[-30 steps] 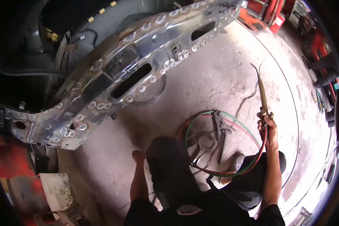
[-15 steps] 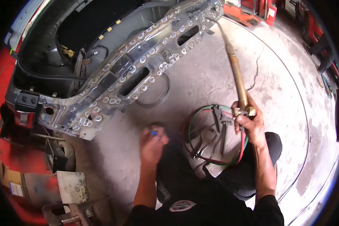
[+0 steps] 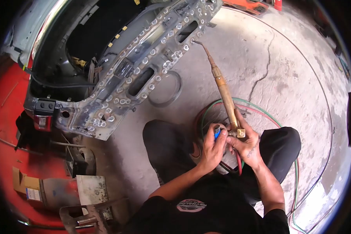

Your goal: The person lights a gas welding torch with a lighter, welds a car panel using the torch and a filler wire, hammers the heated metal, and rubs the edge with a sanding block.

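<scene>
My right hand (image 3: 249,147) is wrapped round the valve end of a brass gas torch (image 3: 225,93). The torch points up and away, its thin bent tip appearing close to the lower edge of a bare-metal car body panel (image 3: 138,70) dotted with round weld marks. Whether the tip touches it, I cannot tell. In my left hand (image 3: 212,152) is a small blue lighter (image 3: 217,132), mostly covered by the fingers. That hand is against the torch's valve area, its fingertips meeting my right hand. No flame shows. Red and green hoses (image 3: 257,108) run from the torch's base.
A wire ring (image 3: 178,91) lies on the concrete floor below the panel. At the left are a red car part (image 3: 11,128), a cardboard box (image 3: 32,187) and a metal stand (image 3: 87,220). A thin cable (image 3: 319,85) curves along the right.
My left hand has moved right, bringing the lighter to the torch's valve end. The torch has shifted left and down, tilting further left. The view has shifted too.
</scene>
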